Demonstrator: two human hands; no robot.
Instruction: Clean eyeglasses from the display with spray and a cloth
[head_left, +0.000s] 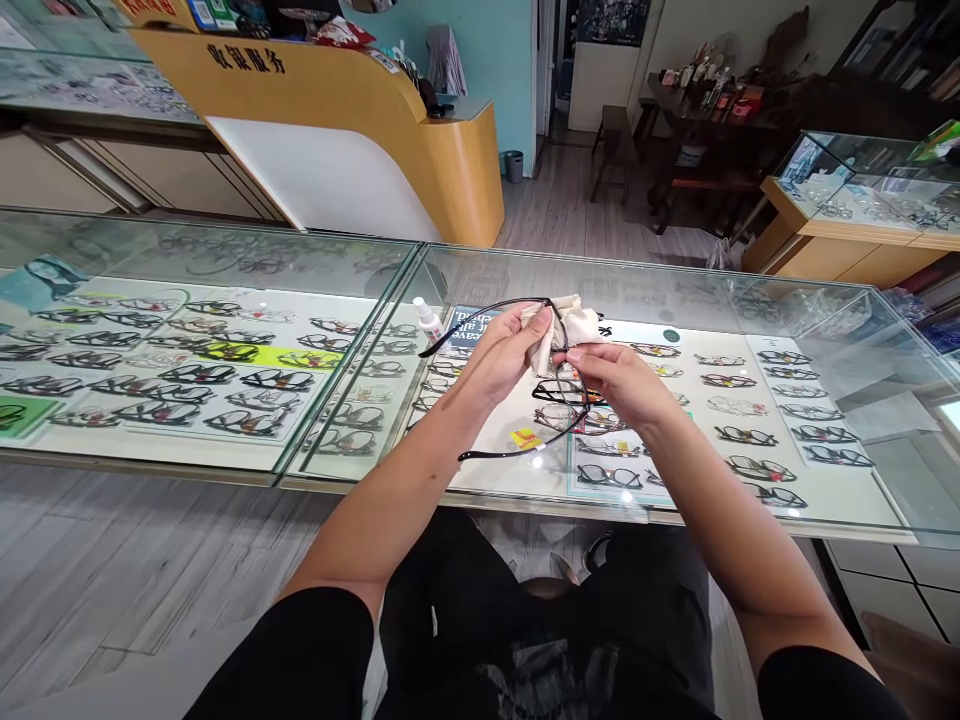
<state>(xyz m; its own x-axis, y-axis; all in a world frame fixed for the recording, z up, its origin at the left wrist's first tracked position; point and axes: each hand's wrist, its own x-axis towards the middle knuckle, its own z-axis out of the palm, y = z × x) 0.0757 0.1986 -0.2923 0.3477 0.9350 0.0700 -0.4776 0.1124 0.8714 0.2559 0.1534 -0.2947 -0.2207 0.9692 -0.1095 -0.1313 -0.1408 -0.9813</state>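
Observation:
A pair of black-framed glasses is held up over the glass counter, its temples unfolded and pointing left. My left hand is closed around one lens with a cream cleaning cloth bunched between the fingers. Opposite it, my right hand pinches the frame near the bridge, thumb and fingers pressed together. Part of the lenses is hidden by the cloth and fingers. A small white spray bottle stands on the counter beyond my left forearm.
The glass display counter spans the view, with rows of glasses inside. Beyond it stand a wooden cashier desk, a bench and a dark table with bottles. Another glass showcase is at the right.

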